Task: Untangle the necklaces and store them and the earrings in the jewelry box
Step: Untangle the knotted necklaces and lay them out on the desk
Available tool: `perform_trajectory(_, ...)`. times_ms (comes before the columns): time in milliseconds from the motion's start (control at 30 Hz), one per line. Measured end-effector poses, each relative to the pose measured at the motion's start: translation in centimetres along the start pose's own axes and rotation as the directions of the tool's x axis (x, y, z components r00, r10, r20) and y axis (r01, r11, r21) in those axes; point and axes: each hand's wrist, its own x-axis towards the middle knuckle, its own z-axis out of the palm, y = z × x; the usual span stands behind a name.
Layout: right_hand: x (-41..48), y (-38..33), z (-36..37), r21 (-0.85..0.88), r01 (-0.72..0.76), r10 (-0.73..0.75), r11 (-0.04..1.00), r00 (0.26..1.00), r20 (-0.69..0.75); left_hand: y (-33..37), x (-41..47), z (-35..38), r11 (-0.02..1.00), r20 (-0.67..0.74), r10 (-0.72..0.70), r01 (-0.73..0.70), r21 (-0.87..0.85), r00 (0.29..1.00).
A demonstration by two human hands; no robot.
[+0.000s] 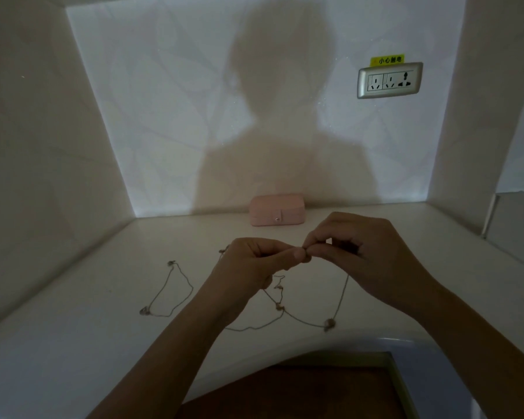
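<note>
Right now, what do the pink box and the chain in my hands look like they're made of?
The pink box looks like matte faux leather, with a small shiny snap, probably metal. The chain looks like thin metal with small beads or charms; dim light hides its finish.

1. One view only: head cam, worn by the person, wide-angle. No 2nd view, so no shared area.
2. Faces fwd & tilted down across a white countertop [73, 343] into an alcove. Pale back wall [194, 86] is seen square-on; side walls splay outward at the frame edges.
3. Close range: forearms enter from the bottom edge. Left hand [248, 264] & right hand [366, 252] sit just below centre. Thin silver chain necklace [343, 297] reads as a line only.
4. Far end: small pink jewelry box [277, 211] at the back wall, approx. centre; silver wall socket [389, 80] upper right.
5. Nearest the cam: brown surface [315, 394] below the counter's front rim.
</note>
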Motion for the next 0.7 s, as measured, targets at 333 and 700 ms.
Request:
perform_trajectory(333, 1.5, 0.1, -0.7, -0.166, -0.020, 0.032, 0.986, 0.997, 0.072, -0.2, 0.7, 0.8, 0.996, -0.095, -0.062, 0.055, -0.075, 0.994)
perform_trajectory(700, 3.1, -1.0, -3.2, 0.015, -0.189, 0.176, 0.982, 0.938, 0.300, -0.3, 0.5, 0.2, 0.984, -0.012, -0.053, 0.050, -0.169, 0.999)
